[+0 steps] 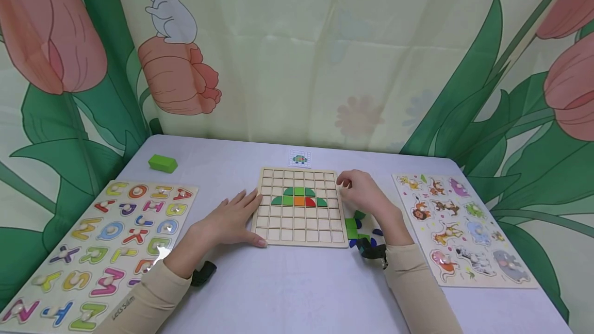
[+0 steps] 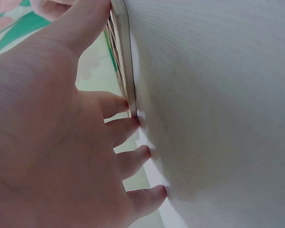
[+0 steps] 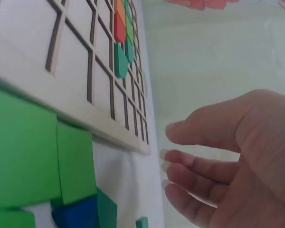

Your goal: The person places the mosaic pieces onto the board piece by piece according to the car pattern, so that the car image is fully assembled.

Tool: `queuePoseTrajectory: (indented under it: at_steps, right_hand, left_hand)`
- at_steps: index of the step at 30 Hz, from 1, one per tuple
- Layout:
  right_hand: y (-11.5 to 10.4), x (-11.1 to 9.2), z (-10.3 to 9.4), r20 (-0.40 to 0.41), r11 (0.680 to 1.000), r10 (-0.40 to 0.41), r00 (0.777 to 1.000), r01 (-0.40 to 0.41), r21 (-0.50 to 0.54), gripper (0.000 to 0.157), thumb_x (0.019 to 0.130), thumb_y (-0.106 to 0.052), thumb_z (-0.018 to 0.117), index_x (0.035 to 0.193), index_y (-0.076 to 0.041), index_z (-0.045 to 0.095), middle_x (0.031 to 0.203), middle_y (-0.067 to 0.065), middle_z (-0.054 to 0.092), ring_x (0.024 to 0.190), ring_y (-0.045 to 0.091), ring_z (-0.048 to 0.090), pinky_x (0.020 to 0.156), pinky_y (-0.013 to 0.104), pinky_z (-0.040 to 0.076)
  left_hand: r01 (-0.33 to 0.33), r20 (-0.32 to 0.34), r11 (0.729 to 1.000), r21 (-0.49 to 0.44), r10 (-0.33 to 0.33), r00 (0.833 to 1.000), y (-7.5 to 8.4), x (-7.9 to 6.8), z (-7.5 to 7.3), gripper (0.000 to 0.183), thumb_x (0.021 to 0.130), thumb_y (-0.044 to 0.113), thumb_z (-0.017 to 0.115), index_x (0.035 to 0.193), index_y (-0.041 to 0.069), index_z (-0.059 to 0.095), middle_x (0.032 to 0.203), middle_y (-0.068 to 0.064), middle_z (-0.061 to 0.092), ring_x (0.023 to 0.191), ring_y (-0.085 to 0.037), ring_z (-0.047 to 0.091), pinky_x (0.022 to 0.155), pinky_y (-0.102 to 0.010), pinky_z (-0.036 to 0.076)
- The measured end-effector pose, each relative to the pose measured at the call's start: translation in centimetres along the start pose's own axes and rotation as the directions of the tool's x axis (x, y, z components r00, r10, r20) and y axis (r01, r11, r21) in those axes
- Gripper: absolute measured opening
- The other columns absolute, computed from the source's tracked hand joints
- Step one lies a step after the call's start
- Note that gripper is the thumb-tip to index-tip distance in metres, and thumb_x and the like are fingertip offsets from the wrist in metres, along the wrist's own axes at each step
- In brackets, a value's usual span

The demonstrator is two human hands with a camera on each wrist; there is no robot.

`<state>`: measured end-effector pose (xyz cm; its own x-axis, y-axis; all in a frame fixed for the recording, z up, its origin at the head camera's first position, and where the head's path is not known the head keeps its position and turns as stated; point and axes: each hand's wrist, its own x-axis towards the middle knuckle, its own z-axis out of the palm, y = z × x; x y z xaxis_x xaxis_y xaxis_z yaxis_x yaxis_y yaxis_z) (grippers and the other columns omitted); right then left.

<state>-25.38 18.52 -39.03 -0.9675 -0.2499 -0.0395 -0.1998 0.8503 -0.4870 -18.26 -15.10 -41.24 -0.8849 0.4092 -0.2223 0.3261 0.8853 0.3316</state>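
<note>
Grid board (image 1: 299, 227) holds our two rows of blocks (image 1: 299, 200), loose pieces (image 1: 351, 228) unplaced beside it, our left hand (image 1: 233, 220) spread wide, right hand (image 1: 365, 190) empty, loosely curled.

At lower left of the head view, a beige, close-fitting fabric sleeve (image 1: 150, 290) bears small dark lettering; a matching beige sleeve (image 1: 417, 285) fills lower right. Small black wrist-worn devices (image 1: 203, 273) show beside both cuffs.
</note>
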Motion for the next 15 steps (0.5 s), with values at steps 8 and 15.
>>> queuePoseTrajectory:
  at_steps: [8, 15]
  right_hand:
    - [1.7, 0.1, -0.8, -0.066, 0.987, 0.144, 0.987, -0.148, -0.059, 0.033, 0.090, -0.009, 0.055, 0.121, -0.005, 0.065, 0.110, 0.017, 0.061, 0.095, 0.030, 0.055, 0.079, 0.041, 0.049]
    - [3.3, 0.3, -0.1, -0.114, 0.970, 0.212, 0.971, -0.223, -0.096, 0.033, 0.089, -0.010, 0.053, 0.119, 0.000, 0.064, 0.110, 0.019, 0.060, 0.098, 0.030, 0.051, 0.083, 0.042, 0.046]
  left_hand:
    - [0.005, 0.004, 1.000, 0.003, -0.005, 1.000, 0.0, 0.1, 0.1, 0.117, 0.072, 0.071, 0.073, 0.159, 0.012, 0.021, 0.168, -0.007, 0.015, 0.155, -0.037, 0.013, 0.119, -0.066, 0.019]
    - [0.004, 0.001, 1.000, 0.000, -0.004, 1.000, 0.0, 0.0, 0.0, 0.117, 0.072, 0.070, 0.074, 0.159, 0.011, 0.022, 0.168, -0.008, 0.016, 0.155, -0.037, 0.013, 0.119, -0.067, 0.019]
